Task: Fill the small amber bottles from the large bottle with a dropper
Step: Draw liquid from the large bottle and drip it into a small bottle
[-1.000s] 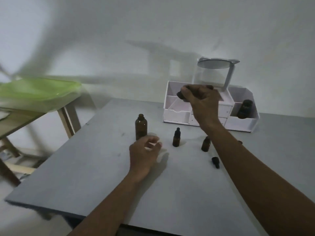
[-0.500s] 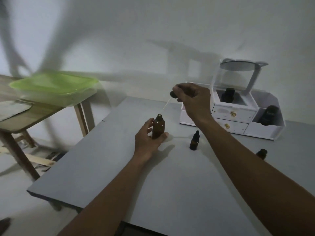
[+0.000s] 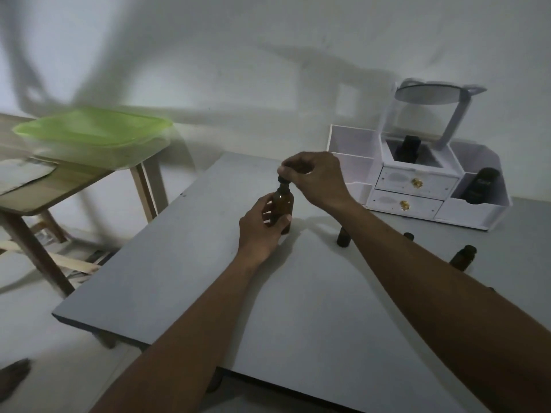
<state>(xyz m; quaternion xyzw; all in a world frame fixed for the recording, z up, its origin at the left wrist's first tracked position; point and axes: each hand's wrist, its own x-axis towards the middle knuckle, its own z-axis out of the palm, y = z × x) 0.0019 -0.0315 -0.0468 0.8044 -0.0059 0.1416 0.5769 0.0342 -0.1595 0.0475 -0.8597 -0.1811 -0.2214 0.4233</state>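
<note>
The large amber bottle (image 3: 283, 204) stands upright on the grey table (image 3: 298, 293), and my left hand (image 3: 262, 231) wraps around its lower body. My right hand (image 3: 316, 180) pinches the black bulb of the dropper (image 3: 282, 179), which sits straight down in the bottle's neck; its glass tube is hidden inside. A small amber bottle (image 3: 343, 237) stands right of the large one, half hidden by my right forearm. Another small open bottle (image 3: 463, 257) stands farther right, with a small dark object (image 3: 408, 235) between them.
A white desk organiser (image 3: 417, 186) with two drawers, a round mirror and two dark bottles in its compartments stands at the table's back right. Left of the table is a wooden table (image 3: 59, 192) carrying a green-lidded plastic box (image 3: 92, 135).
My right hand came down from above and left of the bottle and put the dropper into the large bottle's neck. My left hand stays on the bottle. The camera swung left.
</note>
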